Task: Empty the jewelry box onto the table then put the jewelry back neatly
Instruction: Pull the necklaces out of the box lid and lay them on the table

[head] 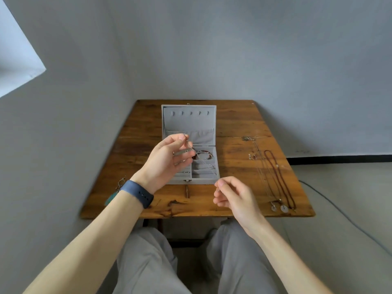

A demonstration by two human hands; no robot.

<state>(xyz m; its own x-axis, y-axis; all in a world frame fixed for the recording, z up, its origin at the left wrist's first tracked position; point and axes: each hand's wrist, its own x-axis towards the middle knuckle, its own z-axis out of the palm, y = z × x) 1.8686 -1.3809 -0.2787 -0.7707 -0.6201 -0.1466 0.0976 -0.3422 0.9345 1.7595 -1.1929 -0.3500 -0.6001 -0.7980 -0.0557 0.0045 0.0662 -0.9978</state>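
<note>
Box [168, 124] sits open at the middle of the table [237, 124], lid upright at the far side, grey lining showing; a beaded bracelet [202, 155] lies in its far right compartment and rings [186, 172] sit in the padded rolls at the near left; left hand [167, 160] is raised over the box's left half, palm turned inward, thumb and forefinger pinched on a thin chain [187, 142], the other fingers curled beneath; right hand [233, 196] hangs above the table's near edge, just in front of the box's right corner, fingers curled, thumb and forefinger pressed together on what looks like the chain's other end, though it is too fine to be sure; necklaces [280, 179] lie stretched out along the table's right side, with earrings [252, 157] just beside them; a dark watch band [137, 193] wraps the left wrist
</note>
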